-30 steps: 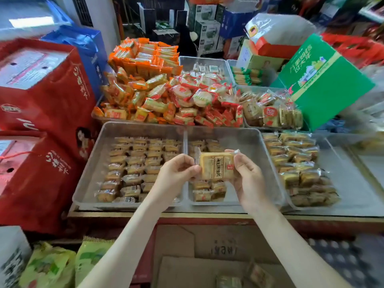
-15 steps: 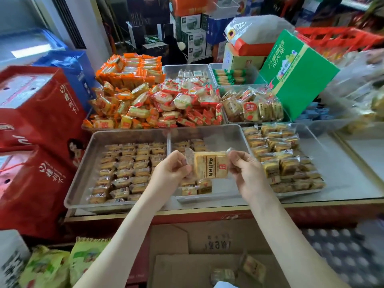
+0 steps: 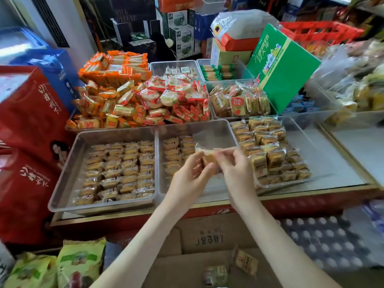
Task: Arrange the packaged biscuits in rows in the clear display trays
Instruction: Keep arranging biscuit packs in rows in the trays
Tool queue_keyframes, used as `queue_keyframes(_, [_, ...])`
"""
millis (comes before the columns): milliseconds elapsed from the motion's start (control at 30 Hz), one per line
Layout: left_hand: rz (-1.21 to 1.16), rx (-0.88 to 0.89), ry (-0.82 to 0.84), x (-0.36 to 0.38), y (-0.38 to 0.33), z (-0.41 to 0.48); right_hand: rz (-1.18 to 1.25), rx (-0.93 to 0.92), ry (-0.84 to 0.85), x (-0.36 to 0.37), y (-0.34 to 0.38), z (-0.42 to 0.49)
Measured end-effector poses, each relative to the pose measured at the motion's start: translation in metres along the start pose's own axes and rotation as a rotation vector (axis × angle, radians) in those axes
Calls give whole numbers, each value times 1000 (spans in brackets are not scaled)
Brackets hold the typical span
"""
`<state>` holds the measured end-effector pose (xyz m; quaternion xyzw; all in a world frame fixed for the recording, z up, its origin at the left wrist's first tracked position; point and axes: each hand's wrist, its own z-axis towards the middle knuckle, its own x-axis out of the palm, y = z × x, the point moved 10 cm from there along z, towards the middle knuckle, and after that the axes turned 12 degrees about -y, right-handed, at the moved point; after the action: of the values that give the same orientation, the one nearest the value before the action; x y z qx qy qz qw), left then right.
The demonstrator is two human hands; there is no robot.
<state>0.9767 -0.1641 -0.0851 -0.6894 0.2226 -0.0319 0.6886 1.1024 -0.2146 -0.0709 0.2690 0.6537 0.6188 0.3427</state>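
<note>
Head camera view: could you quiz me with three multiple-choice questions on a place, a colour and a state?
1. The left hand and right hand hold the biscuit packet over: A left tray; B middle tray; C floor.
2. The tilted carton at back right is: A green; B purple; C black.
3. The middle tray is: A full; B empty; C partly filled.
Answers: B, the hands are above its bare bottom; A, its printed face is green; C, biscuits fill only its left side.
</note>
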Motion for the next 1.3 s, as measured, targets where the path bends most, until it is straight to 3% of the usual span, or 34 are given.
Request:
queue_keyframes(100, [-215,-110,-87,-9,21,4,60,-90,282,28,9,-27])
queue_keyframes(167, [-345,-186,-134,-21,38,7,44,-142,376,35,10,-34])
queue_keyframes(267, [-510,-273,-75,-33,59,10,-33,-208,233,24,9,-19])
queue_keyframes(333, [-660,-329,3,-37,66,8,-61,-127,154,19,-2,-4])
queue_keyframes(467, [-795,-381,102,-46,76,3,46,155,337,43,-28,-3])
queue_keyframes(667, [-858,-348,166,-59,87,1,-4,77,377,60,-24,-9])
queue_keyframes(900, [-863,-325,196,-63,90,7,100,220,409,66,-34,-7])
queue_keyframes(1000, [-720,-384,85,-61,103,12,-300,-180,294,57,-22,5])
queue_keyframes(1067, [-630,-385,20,-56,105,16,-473,-427,363,70,-11,-4])
queue_keyframes(1167, [-591,-367,25,-35,96,20,-715,-528,647,102,-34,-28])
queue_keyframes(1300, [-541,-424,148,-2,99,19,-670,-392,559,101,-60,4])
